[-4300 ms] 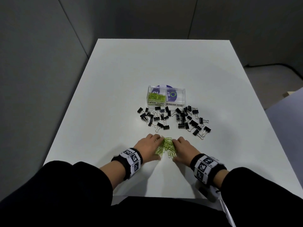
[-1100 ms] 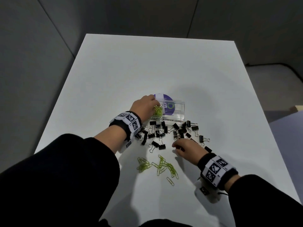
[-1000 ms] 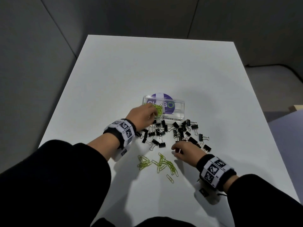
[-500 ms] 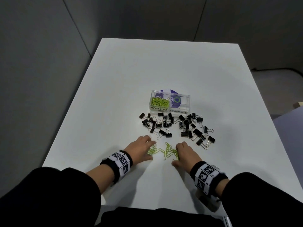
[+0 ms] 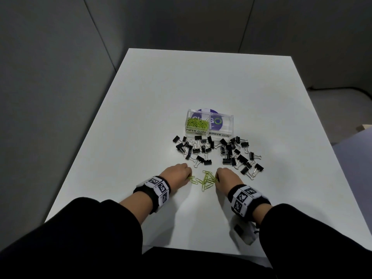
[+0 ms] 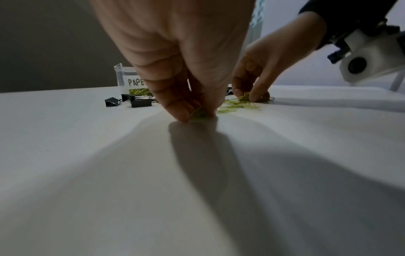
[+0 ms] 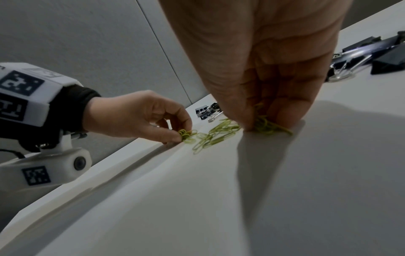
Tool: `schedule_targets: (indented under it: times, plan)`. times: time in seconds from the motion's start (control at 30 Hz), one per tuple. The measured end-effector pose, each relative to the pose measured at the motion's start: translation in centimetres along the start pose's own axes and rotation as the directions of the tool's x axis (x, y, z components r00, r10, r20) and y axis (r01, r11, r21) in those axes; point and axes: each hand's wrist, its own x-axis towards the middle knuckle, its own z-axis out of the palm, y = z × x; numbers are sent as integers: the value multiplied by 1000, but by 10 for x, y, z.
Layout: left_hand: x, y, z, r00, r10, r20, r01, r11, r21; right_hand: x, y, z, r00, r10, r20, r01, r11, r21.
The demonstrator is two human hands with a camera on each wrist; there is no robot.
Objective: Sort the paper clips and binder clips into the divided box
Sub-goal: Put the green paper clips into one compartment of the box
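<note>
Loose green paper clips (image 5: 204, 180) lie on the white table between my two hands. My left hand (image 5: 177, 175) pinches a small bunch of these clips (image 6: 198, 113) against the table at the pile's left end. My right hand (image 5: 226, 178) pinches another bunch (image 7: 263, 123) at the right end. The clear divided box (image 5: 209, 125) stands further back; its left compartment, labelled PAPER CLIPS, holds green clips (image 5: 197, 123). The compartment labelled BINDER CLIPS looks empty. Black binder clips (image 5: 217, 152) are scattered between the box and my hands.
The white table (image 5: 141, 117) is bare to the left, right and behind the box. Grey partition walls stand behind and to the left. The table's near edge lies just under my forearms.
My left hand has come back from the box's paper clip compartment to the loose pile. Both hands now pinch clips where they only touched the pile half a second ago.
</note>
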Motion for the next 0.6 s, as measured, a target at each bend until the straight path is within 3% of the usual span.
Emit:
schedule_targets:
  times: [0.27,0.6]
  plan:
    - [4,-4,0,997,46,-56,-40,993,114,5,10,-2,996,-33,-88,38,997,59]
    - [13,-5,-16,997,-24,-80,8,980,-197,8,23,-20,995,71,-77,-34,914,403]
